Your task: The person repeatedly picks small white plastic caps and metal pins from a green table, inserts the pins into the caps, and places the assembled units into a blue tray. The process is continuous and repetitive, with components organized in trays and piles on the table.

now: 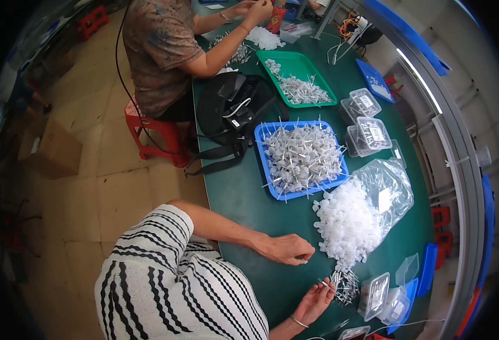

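Note:
My left hand (pixel 288 249) is closed over the green table, its fingers curled down; whatever they hold, if anything, is hidden. Just right of it lies a heap of small white plastic caps (pixel 348 224). In my right hand (pixel 315 301), thumb and fingers pinch a thin metal pin (pixel 326 285). Beside those fingertips is a loose pile of similar metal pins (pixel 347 288). A blue tray (pixel 276 192) beyond my left hand is heaped with white caps that have metal pins sticking out.
A clear plastic bag (pixel 396 190) lies against the cap heap. Clear boxes of metal parts (pixel 374 297) stand right of the pins. Farther off are a black backpack (pixel 232 105), a green tray (pixel 303 105) and a co-worker (pixel 161 51) seated on a red stool (pixel 161 136).

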A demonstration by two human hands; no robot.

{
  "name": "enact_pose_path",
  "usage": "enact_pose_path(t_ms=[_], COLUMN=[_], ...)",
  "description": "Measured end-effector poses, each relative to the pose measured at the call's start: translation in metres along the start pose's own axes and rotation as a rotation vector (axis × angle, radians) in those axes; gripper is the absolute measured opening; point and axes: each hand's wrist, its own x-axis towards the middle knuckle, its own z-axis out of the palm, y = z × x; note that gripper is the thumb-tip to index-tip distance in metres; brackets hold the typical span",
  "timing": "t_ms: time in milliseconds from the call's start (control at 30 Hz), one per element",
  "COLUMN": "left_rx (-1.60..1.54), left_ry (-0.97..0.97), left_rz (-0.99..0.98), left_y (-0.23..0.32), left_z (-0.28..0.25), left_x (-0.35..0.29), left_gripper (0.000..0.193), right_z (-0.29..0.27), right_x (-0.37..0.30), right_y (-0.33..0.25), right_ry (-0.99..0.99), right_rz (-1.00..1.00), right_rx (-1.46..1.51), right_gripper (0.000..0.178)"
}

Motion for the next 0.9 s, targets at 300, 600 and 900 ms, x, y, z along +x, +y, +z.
enact_pose_path(t_ms=[300,600,900], left_rx=[-0.852,-1.039,-0.98], left_ry=[-0.029,0.014,-0.22], left_rz=[-0.462,-0.732,-0.778], left_y=[0.018,0.029,0.025], left_z=[0.003,0.028,0.021], left_x=[0.032,0.037,0.041], left_gripper=[0.022,0.018,0.023], right_z=[0.04,0.036,0.032], right_x=[0.005,0.003,0.004], right_y=[-0.009,0.005,0.012], right_ry=[0.022,0.138,0.185], right_rz=[-0.116,-0.166,-0.158], right_rx=[-0.015,0.069,0.043], right_gripper=[0.011,0.012,0.011])
